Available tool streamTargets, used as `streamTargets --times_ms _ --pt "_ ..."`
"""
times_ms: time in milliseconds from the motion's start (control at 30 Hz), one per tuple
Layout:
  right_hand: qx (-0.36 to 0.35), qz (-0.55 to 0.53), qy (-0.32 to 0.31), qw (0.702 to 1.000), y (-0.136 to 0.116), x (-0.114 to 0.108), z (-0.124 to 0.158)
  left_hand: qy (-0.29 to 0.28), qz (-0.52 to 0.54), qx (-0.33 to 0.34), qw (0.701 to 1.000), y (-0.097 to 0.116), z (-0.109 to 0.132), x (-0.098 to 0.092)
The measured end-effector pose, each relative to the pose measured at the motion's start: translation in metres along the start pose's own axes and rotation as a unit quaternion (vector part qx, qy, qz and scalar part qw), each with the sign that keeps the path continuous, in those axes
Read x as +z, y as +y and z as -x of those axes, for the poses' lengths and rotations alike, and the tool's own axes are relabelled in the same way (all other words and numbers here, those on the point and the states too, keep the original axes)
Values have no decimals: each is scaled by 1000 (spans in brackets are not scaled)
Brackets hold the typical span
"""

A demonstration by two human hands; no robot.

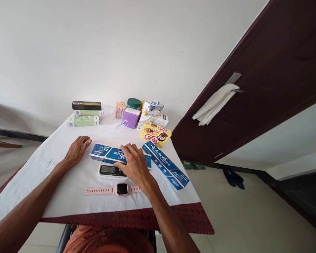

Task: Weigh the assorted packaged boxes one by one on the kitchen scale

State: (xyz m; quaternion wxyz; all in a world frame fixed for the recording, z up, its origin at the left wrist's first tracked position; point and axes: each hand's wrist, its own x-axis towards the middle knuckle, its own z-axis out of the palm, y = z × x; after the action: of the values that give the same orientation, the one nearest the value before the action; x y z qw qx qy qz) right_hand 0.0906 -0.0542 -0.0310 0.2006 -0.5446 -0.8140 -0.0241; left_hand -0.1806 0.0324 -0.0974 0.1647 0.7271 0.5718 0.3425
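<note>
My right hand point(134, 162) is closed round a blue toothpaste box point(105, 151), thumb on the near side and fingers over the top. The box lies across a white digital kitchen scale point(112, 174), hiding most of its platform; the dark display shows in front. My left hand point(77, 150) rests on the tablecloth just left of the box, holding nothing, its fingers loosely extended. A second blue toothpaste box point(167, 167) lies slanted to the right of the scale. In front of the scale is a pink-strapped smartwatch point(122, 189), face up.
Green-and-white boxes point(83, 121) and a black box point(86, 105) are stacked at the back left. A purple box point(131, 118), a green-lidded jar point(134, 103) and a yellow snack box point(156, 134) stand at the back right. The table's front edge has a dark red border point(116, 219).
</note>
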Motion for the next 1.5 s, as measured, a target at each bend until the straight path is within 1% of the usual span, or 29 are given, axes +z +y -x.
streamTargets --times_ms 100,167,200,267,333,400,500,600,767,833,900,967,1000,1067,1133,1167,1200,1300,1333,1400,1500 --pt "41 11 76 996 9 -22 16 -7 -8 0 1000 -2 0 1" --pt "81 39 112 990 24 -38 28 -10 -7 -2 1000 -3 1 2" --pt "103 59 117 986 34 -44 34 -12 -5 -6 1000 -3 1 3" --pt "156 106 105 976 56 -54 45 -16 -1 -13 1000 -4 2 5" --pt "213 143 77 963 78 -57 53 -19 -2 -16 1000 -5 3 6" --pt "260 157 52 951 94 -55 59 -17 -4 -14 1000 -5 3 7" --pt "300 156 18 941 107 -47 62 -14 -6 -7 1000 -5 4 6" --pt "313 160 -6 936 112 -38 60 -14 -9 1 1000 -5 4 5" --pt "293 169 -11 941 117 -32 63 -12 -9 15 1000 -10 4 8" --pt "287 179 -2 941 116 -32 66 -5 -21 19 1000 -13 5 12" --pt "274 199 33 941 110 -32 62 -3 -46 21 999 -13 6 15" --pt "235 207 74 947 97 -33 47 -12 -75 21 997 -12 8 18" --pt "202 200 90 955 87 -32 35 -18 -86 21 996 -11 9 19" --pt "113 165 104 974 62 -28 3 -30 -102 20 994 -9 11 20" --pt "24 122 95 988 31 -18 -37 -38 -110 16 993 -7 12 20" --pt "-4 110 78 991 15 -11 -58 -41 -112 14 993 -6 12 20" --pt "-27 103 48 993 -1 -2 -79 -43 -112 12 993 -5 13 19" --pt "-61 94 -71 991 -41 31 -137 -49 -112 12 992 -3 14 18" --pt "-70 94 -92 989 -50 43 -153 -52 -114 13 992 -2 14 18" --pt "-80 98 -118 985 -63 67 -183 -60 -119 17 991 -1 13 17" --pt "-78 109 -138 981 -71 98 -219 -71 -129 19 989 1 10 17"
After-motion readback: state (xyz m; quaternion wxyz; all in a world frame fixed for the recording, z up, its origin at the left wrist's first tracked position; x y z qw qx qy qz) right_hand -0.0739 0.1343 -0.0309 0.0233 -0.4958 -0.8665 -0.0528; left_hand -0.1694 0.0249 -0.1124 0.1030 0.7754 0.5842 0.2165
